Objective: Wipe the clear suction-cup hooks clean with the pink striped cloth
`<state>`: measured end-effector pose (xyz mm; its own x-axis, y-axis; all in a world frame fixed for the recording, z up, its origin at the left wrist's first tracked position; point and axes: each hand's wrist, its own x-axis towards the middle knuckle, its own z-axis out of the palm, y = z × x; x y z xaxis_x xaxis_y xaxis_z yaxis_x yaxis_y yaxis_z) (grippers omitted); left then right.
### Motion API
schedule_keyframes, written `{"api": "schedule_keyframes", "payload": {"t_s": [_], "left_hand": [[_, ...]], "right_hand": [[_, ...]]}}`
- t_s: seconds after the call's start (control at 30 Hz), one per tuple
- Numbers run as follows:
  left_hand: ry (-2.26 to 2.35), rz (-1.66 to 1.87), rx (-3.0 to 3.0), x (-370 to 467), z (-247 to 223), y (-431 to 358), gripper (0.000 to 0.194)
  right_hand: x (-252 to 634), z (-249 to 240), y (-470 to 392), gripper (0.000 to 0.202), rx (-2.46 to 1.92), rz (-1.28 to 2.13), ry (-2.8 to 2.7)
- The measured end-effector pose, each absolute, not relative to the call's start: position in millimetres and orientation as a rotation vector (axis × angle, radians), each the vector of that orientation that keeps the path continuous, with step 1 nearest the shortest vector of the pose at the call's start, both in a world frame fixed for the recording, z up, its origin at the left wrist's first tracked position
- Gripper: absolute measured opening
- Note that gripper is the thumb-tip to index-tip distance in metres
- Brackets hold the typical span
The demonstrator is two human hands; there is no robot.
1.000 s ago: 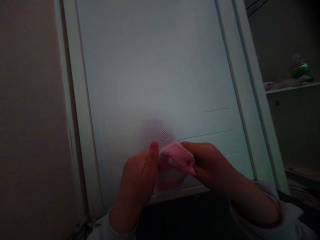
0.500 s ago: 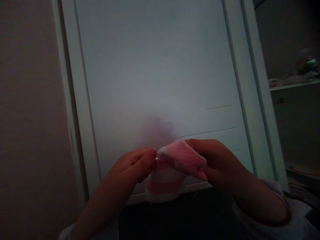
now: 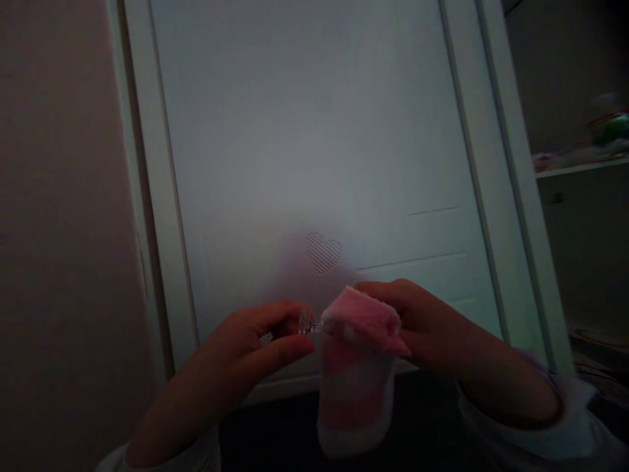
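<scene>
My right hand (image 3: 413, 318) is closed around the bunched upper part of a pink-and-white striped plush cloth (image 3: 363, 321). The cloth's broad bands and rounded lower end hang below the hands. From its left side sticks out a small clear piece (image 3: 312, 324) with a thin stem and a flared end; what it belongs to is hidden by the cloth. Around that flared end my left hand (image 3: 268, 337) has its thumb and fingers apart. Whether they touch the clear piece is hard to tell.
Directly in front stands a pale panelled door (image 3: 304, 144) with a striped heart (image 3: 324, 254) engraved on it. A wall (image 3: 59, 229) is on the left. At right, a shelf (image 3: 582, 167) carries blurred items, among them a green one (image 3: 612, 128).
My left thumb and fingers have moved apart from a pinch, showing the clear piece. The hanging end of the cloth has swung down and right. My right hand keeps its grip.
</scene>
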<state>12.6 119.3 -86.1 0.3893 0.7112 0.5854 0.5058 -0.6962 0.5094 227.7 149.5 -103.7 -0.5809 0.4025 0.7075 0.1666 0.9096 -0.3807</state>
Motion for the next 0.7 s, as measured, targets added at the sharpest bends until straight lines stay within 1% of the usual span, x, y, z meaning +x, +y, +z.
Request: {"api": "schedule_keyframes", "payload": {"t_s": [0.2, 0.4, 0.57, 0.7], "left_hand": [[1.115, 1.223, 2.492, 7.1, -88.3, 117.8, 0.017], [1.142, 1.351, 2.71, 8.8, -93.2, 119.3, 0.02], [1.208, 1.519, 2.922, 14.7, -98.3, 117.6, 0.02], [1.298, 1.497, 3.031, 20.6, -96.6, 113.4, 0.017]], "right_hand": [[228.8, -101.0, 149.9, 0.01, -0.462, 0.276, -2.212], [229.1, -104.4, 154.1, 0.015, -0.547, 0.241, -2.15], [228.6, -107.0, 153.5, 0.008, -0.408, 0.275, -2.121], [228.2, -105.9, 149.4, 0.005, -0.316, 0.298, -2.135]]}}
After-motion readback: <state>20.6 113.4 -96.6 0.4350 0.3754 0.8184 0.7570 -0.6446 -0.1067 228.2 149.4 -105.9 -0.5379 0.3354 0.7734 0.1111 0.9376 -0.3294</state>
